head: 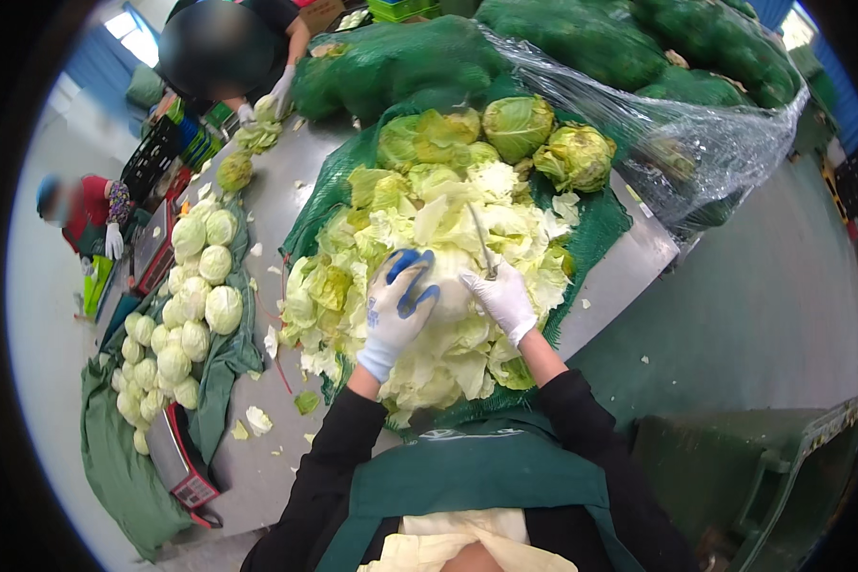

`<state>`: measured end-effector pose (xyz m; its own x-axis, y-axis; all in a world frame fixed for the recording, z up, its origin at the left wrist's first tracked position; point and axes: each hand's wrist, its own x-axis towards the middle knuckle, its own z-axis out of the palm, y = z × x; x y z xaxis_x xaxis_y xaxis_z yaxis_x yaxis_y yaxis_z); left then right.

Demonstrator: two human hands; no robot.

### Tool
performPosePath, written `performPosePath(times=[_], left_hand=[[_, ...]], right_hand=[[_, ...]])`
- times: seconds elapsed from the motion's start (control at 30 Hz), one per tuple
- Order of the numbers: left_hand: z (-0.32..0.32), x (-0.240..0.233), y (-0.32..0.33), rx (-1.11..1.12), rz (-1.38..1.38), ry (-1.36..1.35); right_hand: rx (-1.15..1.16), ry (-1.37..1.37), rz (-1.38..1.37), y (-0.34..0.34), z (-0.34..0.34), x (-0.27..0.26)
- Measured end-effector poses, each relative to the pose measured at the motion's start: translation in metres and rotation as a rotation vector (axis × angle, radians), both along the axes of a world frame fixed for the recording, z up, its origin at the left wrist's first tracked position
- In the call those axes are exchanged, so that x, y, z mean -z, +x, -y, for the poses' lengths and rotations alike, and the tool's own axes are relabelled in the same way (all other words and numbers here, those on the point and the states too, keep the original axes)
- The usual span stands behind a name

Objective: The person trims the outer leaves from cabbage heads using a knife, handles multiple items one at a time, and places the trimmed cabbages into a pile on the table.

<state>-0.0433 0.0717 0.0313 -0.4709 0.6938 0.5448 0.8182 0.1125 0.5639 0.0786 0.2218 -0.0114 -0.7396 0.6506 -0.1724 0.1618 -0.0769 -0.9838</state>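
Note:
My left hand (pixel 400 300), in a white glove with a blue coated palm, rests on the left side of a pale, peeled cabbage head (pixel 449 286). In my right hand (pixel 502 294), which wears a thin white glove, is a knife (pixel 480 232) whose narrow blade points away from me; the fingers sit at the right side of that cabbage. The handle is mostly hidden. Around and under both hands lies a heap of loose cabbage leaves (pixel 465 357) on a green mesh sack (pixel 593 247). Several untrimmed cabbages (pixel 518 129) lie beyond the heap.
Trimmed cabbages (pixel 193 299) are piled on green cloth at the left of the metal table (pixel 279 407). Full mesh sacks (pixel 400 68), some in clear plastic wrap (pixel 708 136), stand beyond. Two co-workers are at far left and top left. A green bin (pixel 722 465) stands lower right.

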Motion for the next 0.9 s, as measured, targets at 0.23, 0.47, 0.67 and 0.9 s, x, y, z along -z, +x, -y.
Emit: performPosePath(times=[0.23, 0.47, 0.67, 0.9], left_hand=[[0.035, 0.015, -0.009, -0.343, -0.030, -0.180], [0.040, 0.016, -0.012, -0.260, 0.421, -0.043], [0.021, -0.024, 0.002, -0.331, -0.054, -0.197], [-0.024, -0.005, 0.015, -0.448, -0.232, -0.397]], right_hand=[[-0.142, 0.681, -0.097, -0.027, 0.046, -0.006], [-0.128, 0.641, 0.245, -0.043, -0.015, -0.009], [-0.139, 0.478, 0.344, -0.039, -0.030, 0.003], [-0.074, 0.711, 0.489, -0.051, -0.003, -0.007]])
